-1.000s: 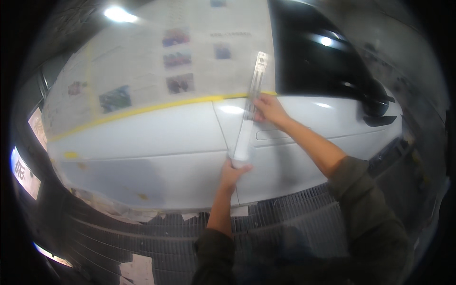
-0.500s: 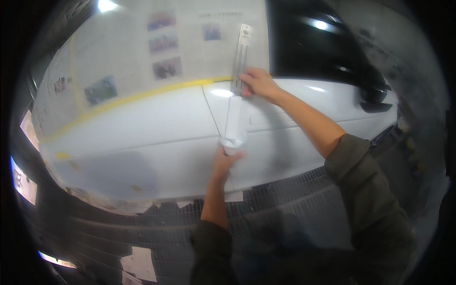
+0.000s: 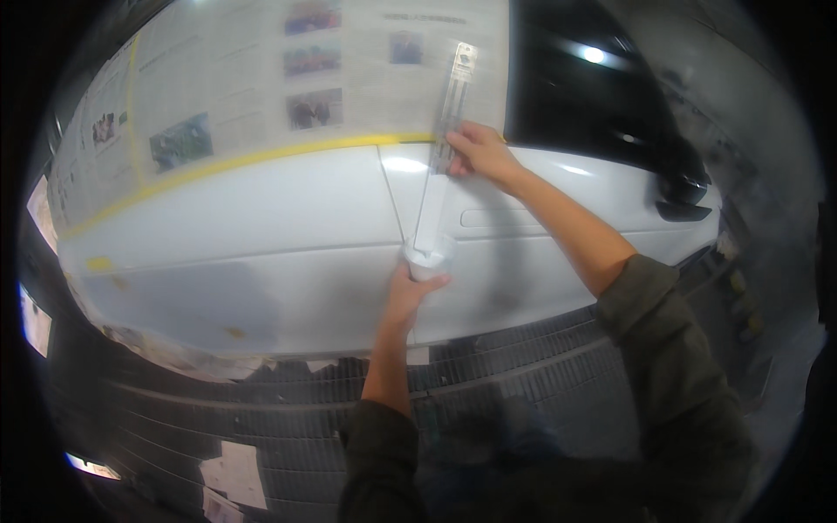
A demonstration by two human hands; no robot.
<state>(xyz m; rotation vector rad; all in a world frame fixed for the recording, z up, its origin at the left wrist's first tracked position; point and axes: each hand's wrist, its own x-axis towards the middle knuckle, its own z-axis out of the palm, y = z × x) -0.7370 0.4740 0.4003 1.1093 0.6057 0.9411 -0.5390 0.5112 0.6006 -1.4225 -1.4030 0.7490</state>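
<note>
In my right hand is a long, flat paint mixing stick, pinched near its middle. Its upper part is metallic grey with slots, and the lower part is white, as if coated in paint. The stick leans slightly right, its lower end inside a small pale plastic cup. My left hand grips the cup from below, thumb along its near right side. White material shows in the cup; how full it is I cannot tell. Both hands are in front of a white car's side.
Newspaper covers the car's upper left, edged with yellow tape. A dull grey patch marks the lower left panel. On the right are a dark window and a side mirror. Paper sheets lie on the ribbed dark floor.
The view has shifted slightly, so the car's edges sit differently. The stick still stands in the cup, leaning a little more to the right. Both grips are unchanged.
</note>
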